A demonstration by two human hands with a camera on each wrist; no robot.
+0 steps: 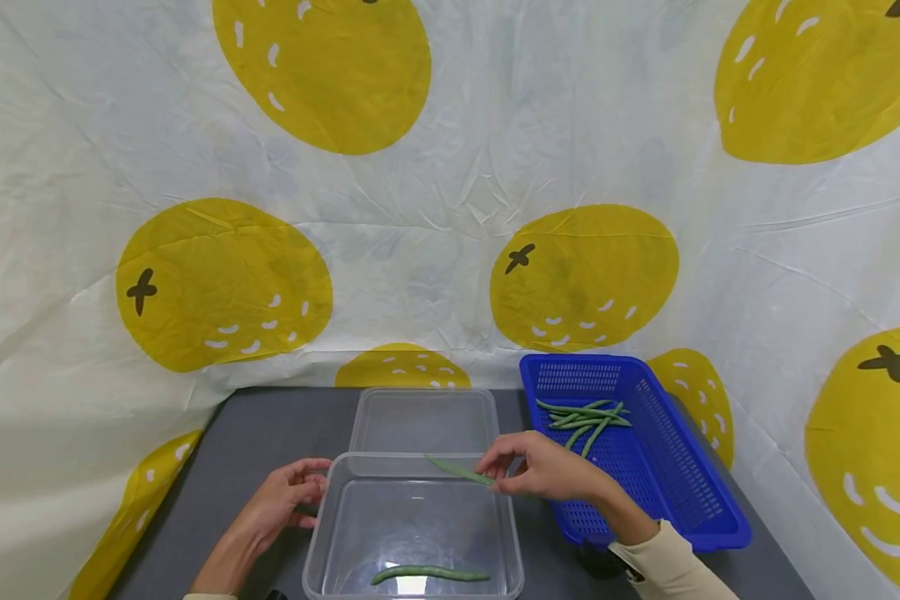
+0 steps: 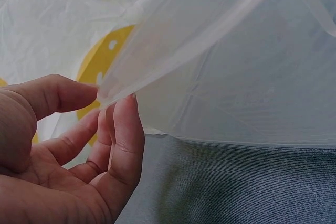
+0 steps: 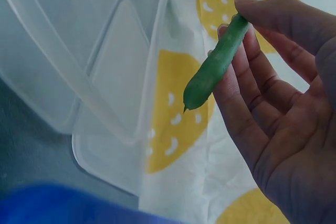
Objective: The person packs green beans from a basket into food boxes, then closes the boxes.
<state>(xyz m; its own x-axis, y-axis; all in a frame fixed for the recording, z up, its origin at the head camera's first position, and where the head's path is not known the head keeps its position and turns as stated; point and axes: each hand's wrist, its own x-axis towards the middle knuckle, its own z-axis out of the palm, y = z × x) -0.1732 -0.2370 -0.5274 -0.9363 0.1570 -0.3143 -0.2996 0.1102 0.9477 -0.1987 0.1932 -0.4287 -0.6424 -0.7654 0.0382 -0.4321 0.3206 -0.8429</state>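
Note:
My right hand (image 1: 543, 468) pinches a green bean (image 1: 457, 470) between thumb and fingertips, over the far right part of a clear plastic container (image 1: 317, 533). In the right wrist view the bean (image 3: 216, 65) slants across the fingers, its blunt end pointing down. My left hand (image 1: 281, 504) is at the container's left side; in the left wrist view its thumb and fingertips pinch the rim (image 2: 118, 94) at a corner. Another green bean (image 1: 429, 572) lies on the container's floor, near its front wall.
A blue perforated basket (image 1: 667, 492) stands on the right, with several green beans (image 1: 585, 417) toward its far end. Behind the container a clear lid (image 1: 425, 417) lies flat on the dark grey table (image 1: 270, 425). A lemon-print cloth (image 1: 412, 275) hangs behind and at the sides.

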